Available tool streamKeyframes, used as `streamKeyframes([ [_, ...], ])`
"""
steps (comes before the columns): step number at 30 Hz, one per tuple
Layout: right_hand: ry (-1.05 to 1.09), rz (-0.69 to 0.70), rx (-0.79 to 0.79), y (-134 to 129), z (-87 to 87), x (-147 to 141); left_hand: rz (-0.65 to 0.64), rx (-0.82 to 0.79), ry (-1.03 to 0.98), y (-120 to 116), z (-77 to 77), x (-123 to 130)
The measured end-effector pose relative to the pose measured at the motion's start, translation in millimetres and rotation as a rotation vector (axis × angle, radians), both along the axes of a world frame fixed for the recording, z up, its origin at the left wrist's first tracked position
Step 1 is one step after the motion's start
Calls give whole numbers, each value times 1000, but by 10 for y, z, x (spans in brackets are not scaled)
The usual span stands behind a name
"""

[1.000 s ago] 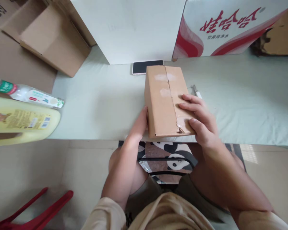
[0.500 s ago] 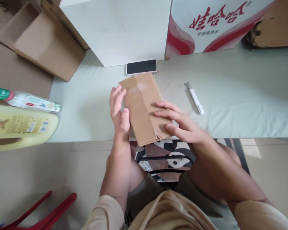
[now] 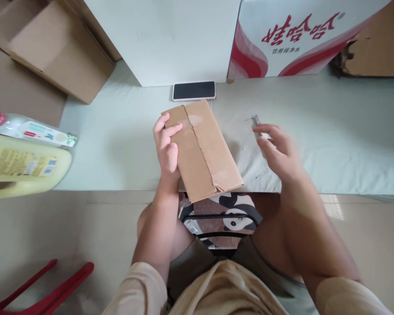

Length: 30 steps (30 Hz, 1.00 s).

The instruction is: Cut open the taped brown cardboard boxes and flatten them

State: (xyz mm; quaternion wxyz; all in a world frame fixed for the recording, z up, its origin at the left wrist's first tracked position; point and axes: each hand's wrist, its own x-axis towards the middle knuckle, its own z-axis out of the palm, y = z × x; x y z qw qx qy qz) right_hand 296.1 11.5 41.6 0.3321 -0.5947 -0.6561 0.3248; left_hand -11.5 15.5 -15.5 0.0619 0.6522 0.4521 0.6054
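A small cardboard box (image 3: 205,153) with a torn seam along its top lies at a slant near the table's front edge. Around its left side my left hand (image 3: 167,144) is wrapped, with fingertips on the top face. My right hand (image 3: 277,148) is off the box, over the white utility knife (image 3: 256,120), thumb and forefinger close to it. Most of the knife is hidden behind those fingers, and whether they grip it cannot be made out. A phone (image 3: 194,91) with a dark screen lies just beyond the box.
White cartons (image 3: 180,39) stand at the back, one with red lettering (image 3: 302,30). Open cardboard boxes (image 3: 62,48) are at the back left. A clear bottle (image 3: 36,131) and a yellow jug (image 3: 29,166) lie at the left. Torn cardboard (image 3: 377,48) is at the back right.
My right hand has left the box and moved right to the knife. My left hand has closed in on the box's left side. The view has shifted slightly.
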Motion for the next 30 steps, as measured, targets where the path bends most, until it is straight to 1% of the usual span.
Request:
streamKeyframes([
  [1,-173,-106,-31,39,-57,19,-18,11,-3,-5,-2,-2],
  [2,-324,-173,-68,69,-117,33,-33,14,-4,-13,-3,-4],
  [3,-444,-199,-106,89,-175,41,-39,13,-9,-23,-3,-7],
  [4,-527,-179,-139,98,-226,45,-37,3,-18,-35,-2,-9],
  [5,-576,-130,-157,99,-265,44,-32,-12,-26,-48,3,-10],
  [7,-615,-27,-148,80,-299,25,-28,-42,-35,-78,22,-3],
  [9,-643,19,-128,53,-285,-11,-30,-59,-37,-112,57,24],
  [11,-685,37,-124,35,-245,-55,-35,-76,-37,-150,102,69],
  [14,-705,82,-170,30,-189,-106,-32,-113,-39,-206,158,144],
  [17,-685,95,-216,30,-147,-133,-37,-115,-36,-238,168,194],
  [19,-671,75,-231,27,-113,-146,-42,-104,-34,-244,153,212],
  [21,-604,30,-255,22,-68,-164,-40,-102,-33,-245,135,226],
  [22,-529,9,-277,19,-45,-175,-39,-109,-34,-246,127,234],
  [25,-155,6,-327,8,-1,-214,-40,-119,-36,-249,115,267],
  [27,111,32,-307,-3,1,-242,-37,-116,-37,-253,118,291],
  [30,401,19,-199,-34,16,-282,-32,-128,-37,-265,141,314],
])
